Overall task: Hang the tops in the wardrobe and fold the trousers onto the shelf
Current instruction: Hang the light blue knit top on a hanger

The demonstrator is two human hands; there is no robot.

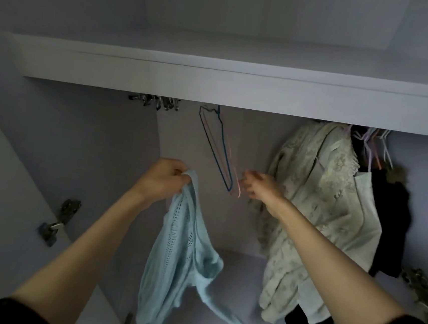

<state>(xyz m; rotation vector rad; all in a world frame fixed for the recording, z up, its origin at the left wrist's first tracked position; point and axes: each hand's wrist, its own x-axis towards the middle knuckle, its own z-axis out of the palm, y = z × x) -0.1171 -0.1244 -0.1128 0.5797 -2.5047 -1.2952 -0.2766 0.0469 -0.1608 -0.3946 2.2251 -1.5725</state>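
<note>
My left hand point(163, 179) grips the top of a light blue knitted top point(181, 258), which hangs limp inside the open wardrobe. Two bare wire hangers hang from the rail ahead: a blue hanger point(216, 143) and a pink hanger point(234, 174) just behind it. My right hand point(256, 186) reaches to the lower corner of the pink hanger, its fingers curled at the wire; whether they hold it is unclear.
A cream lace garment point(315, 213) and a dark garment point(391, 226) hang at the right, with several pastel hangers point(374, 146) above them. The white shelf edge point(215, 83) runs overhead. Door hinges point(59, 221) sit on the left panel, another hinge point(417, 283) at the right.
</note>
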